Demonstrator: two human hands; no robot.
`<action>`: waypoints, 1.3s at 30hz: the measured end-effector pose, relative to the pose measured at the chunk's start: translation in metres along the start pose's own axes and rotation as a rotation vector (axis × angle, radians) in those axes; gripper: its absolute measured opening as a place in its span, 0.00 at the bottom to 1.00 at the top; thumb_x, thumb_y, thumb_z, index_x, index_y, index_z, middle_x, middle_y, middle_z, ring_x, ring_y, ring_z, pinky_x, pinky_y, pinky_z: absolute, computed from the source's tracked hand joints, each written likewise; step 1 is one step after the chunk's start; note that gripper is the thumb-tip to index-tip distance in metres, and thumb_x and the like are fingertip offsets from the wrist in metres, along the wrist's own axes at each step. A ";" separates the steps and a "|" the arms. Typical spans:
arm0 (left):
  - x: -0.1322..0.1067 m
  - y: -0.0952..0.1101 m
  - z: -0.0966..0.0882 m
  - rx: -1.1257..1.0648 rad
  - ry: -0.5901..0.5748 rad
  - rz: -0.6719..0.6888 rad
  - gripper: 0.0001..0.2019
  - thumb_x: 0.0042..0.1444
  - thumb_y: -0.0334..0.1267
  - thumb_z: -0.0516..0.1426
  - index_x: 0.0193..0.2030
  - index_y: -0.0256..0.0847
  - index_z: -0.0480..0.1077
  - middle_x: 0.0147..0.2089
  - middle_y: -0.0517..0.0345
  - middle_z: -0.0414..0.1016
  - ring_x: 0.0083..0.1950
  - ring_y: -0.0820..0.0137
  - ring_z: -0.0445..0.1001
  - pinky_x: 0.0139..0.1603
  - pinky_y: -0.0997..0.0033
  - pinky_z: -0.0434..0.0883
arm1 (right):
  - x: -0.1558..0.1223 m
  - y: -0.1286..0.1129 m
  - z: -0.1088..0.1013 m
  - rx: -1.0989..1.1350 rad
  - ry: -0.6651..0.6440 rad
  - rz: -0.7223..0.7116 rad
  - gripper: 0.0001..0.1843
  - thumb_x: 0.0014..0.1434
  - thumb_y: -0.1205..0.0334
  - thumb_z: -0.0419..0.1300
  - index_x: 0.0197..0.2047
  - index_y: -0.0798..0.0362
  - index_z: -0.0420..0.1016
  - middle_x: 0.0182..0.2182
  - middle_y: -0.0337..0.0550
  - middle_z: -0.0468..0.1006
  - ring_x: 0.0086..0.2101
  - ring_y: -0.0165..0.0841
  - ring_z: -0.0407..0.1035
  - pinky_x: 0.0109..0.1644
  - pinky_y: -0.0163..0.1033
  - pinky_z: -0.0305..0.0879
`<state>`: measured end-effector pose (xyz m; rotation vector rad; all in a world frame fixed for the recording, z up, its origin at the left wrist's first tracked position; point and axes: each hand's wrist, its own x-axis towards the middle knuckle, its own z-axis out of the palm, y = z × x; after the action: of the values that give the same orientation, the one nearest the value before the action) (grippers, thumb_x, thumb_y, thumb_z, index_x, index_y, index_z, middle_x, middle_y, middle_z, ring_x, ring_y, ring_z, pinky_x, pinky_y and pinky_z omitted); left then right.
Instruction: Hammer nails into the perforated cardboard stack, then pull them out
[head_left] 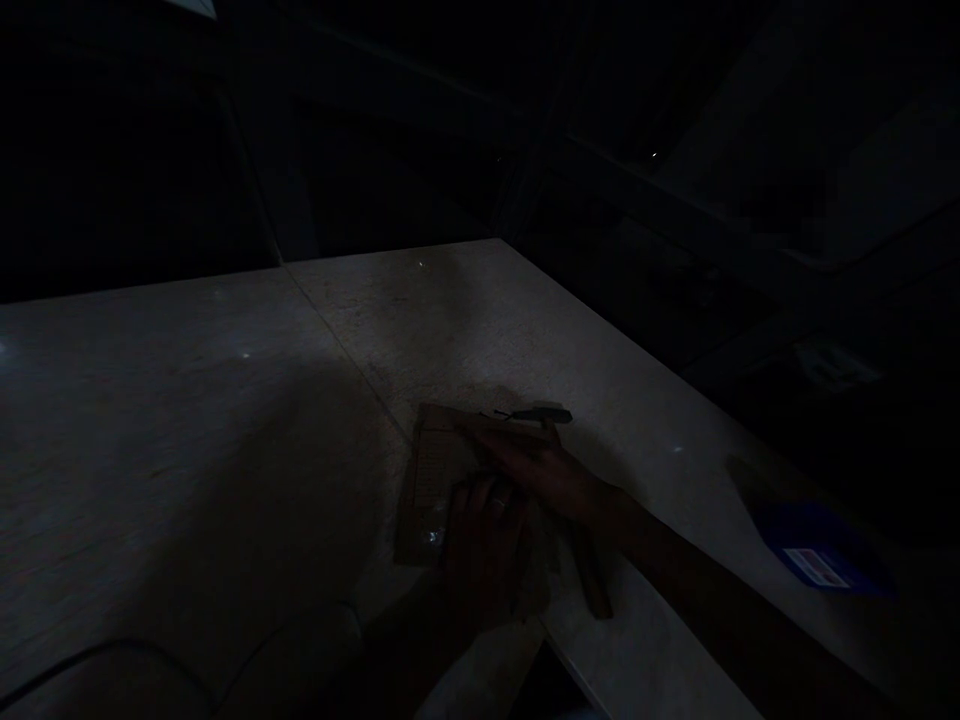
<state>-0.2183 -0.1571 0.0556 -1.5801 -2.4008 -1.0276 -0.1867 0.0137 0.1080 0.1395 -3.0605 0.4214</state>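
Note:
The scene is very dark. A flat brown piece (429,470), with faint ruled lines or print on its left part, lies on the pale tabletop; its material is unclear. My left hand (484,540) rests on it from the near side, fingers laid over its surface. My right hand (536,470) reaches in from the right, fingers stretched leftward along its upper part. Just beyond lies a dark metal head (546,412), and a brown stick (592,580) emerges below my right wrist. Together they look like a hammer, its middle hidden by my right hand.
The pale tabletop (225,430) has a seam running across it. To the right lies a blue-purple pack (825,550) with a white label. A dark cable (127,648) curves over the lower left. Dim frames or beams stand behind the table.

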 end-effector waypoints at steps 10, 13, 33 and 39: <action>-0.001 0.001 0.003 -0.019 0.041 -0.009 0.15 0.63 0.36 0.57 0.55 0.42 0.73 0.57 0.49 0.75 0.58 0.54 0.67 0.57 0.46 0.64 | 0.005 -0.009 -0.003 0.057 -0.004 0.096 0.37 0.68 0.68 0.56 0.75 0.42 0.48 0.64 0.49 0.71 0.61 0.45 0.68 0.71 0.67 0.46; 0.000 0.002 0.001 -0.033 0.016 -0.013 0.15 0.63 0.35 0.57 0.56 0.41 0.72 0.58 0.49 0.74 0.59 0.54 0.66 0.58 0.46 0.63 | 0.004 -0.010 0.002 0.038 0.038 0.157 0.36 0.68 0.63 0.60 0.74 0.42 0.52 0.64 0.50 0.72 0.62 0.47 0.67 0.71 0.72 0.38; 0.001 0.001 0.001 -0.028 0.014 -0.011 0.12 0.64 0.36 0.56 0.52 0.43 0.72 0.59 0.53 0.75 0.57 0.54 0.68 0.56 0.47 0.63 | 0.017 0.019 -0.019 0.226 0.155 0.032 0.16 0.67 0.68 0.58 0.52 0.45 0.82 0.48 0.44 0.83 0.48 0.39 0.78 0.53 0.44 0.74; 0.000 -0.001 0.002 -0.038 0.016 -0.005 0.10 0.63 0.37 0.58 0.51 0.43 0.73 0.61 0.55 0.74 0.59 0.55 0.67 0.58 0.47 0.62 | 0.041 0.053 -0.004 0.351 0.284 0.491 0.10 0.58 0.69 0.62 0.39 0.50 0.85 0.39 0.44 0.86 0.41 0.40 0.81 0.50 0.46 0.75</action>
<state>-0.2189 -0.1558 0.0534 -1.5719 -2.3905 -1.0885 -0.2329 0.0625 0.1001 -0.6150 -2.6841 0.9089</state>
